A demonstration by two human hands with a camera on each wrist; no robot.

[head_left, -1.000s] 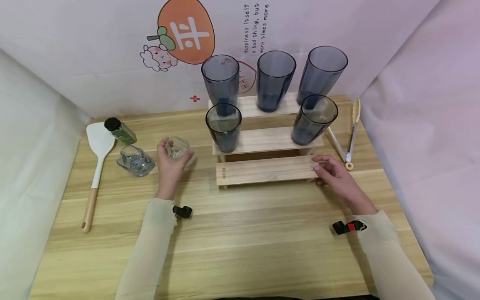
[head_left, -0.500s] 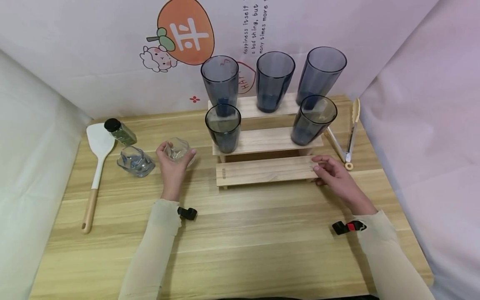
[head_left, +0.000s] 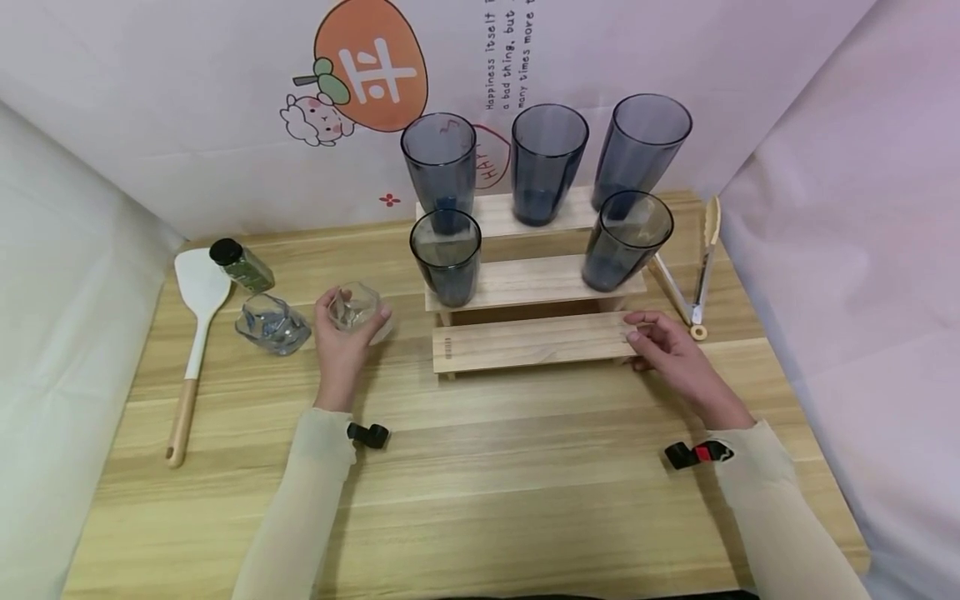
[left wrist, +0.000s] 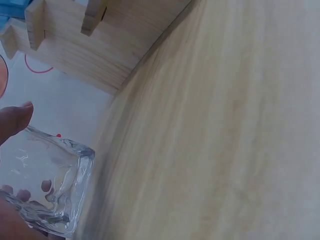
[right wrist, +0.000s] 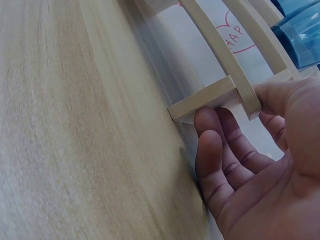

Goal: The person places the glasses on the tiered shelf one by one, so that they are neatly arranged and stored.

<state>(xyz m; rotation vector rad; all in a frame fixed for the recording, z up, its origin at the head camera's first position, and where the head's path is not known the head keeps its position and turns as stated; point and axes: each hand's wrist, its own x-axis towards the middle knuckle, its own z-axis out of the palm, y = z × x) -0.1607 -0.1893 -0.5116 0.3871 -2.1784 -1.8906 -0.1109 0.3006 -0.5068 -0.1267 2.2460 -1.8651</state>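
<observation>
My left hand (head_left: 341, 346) holds a small clear glass (head_left: 356, 307), thumb on one side and fingers on the other. In the left wrist view the thick base of this glass (left wrist: 75, 185) is close to the tabletop, with fingertips showing through its wall. A second, bluish wavy glass (head_left: 274, 327) stands just left of that hand. My right hand (head_left: 671, 350) grips the right end of the lowest step of a wooden three-tier rack (head_left: 525, 343). In the right wrist view its thumb is over the board and the fingers (right wrist: 207, 150) curl by the end support (right wrist: 202, 100).
Three tall blue-grey tumblers, one being the middle tumbler (head_left: 549, 162), stand on the top step. Two shorter ones, the left tumbler (head_left: 447, 258) and right tumbler (head_left: 626, 242), occupy the middle step. A spatula (head_left: 197, 350), spice jar (head_left: 243, 265) and tongs (head_left: 703, 267) lie on the table.
My left hand shifts slightly right and then back toward me, with the clear glass moving a little nearer and turning upright. The right hand stays in place on the rack.
</observation>
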